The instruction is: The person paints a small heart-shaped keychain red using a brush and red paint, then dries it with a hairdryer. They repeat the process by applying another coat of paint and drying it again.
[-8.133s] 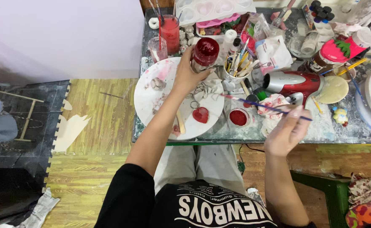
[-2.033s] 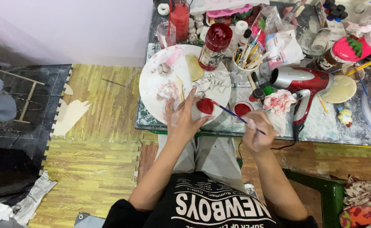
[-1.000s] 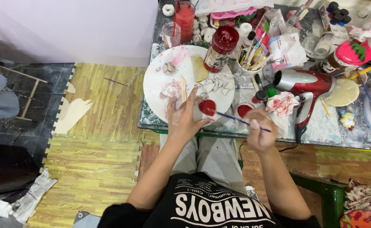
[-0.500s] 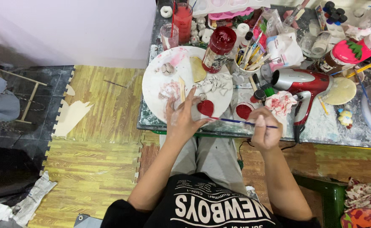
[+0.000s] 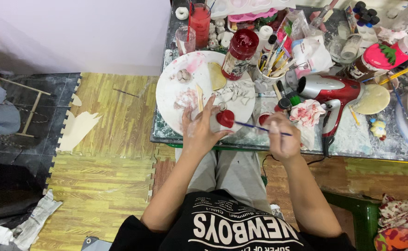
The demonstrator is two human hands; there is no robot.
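Two hands | right [image 5: 282, 138] holds paintbrush [image 5: 259, 128] (near-level), tip toward red heart [image 5: 225, 118]

Take the round plate [image 5: 171, 100] as the anchor, sitting on the table's [image 5: 375, 139] near left corner. On its near right rim lies a heart-shaped piece [image 5: 225, 118], the left hand [image 5: 200, 130] resting at the plate's near edge just left of it. Right of the plate, the right hand [image 5: 283, 137] holds a thin brush [image 5: 255, 126], tip reaching back to the heart. At the plate's far right edge stands a jar [image 5: 239, 55], a cup of brushes [image 5: 268, 74] just right of that. Further right lies a hair dryer [image 5: 331, 90]. Behind the plate stands a glass [image 5: 186, 40].
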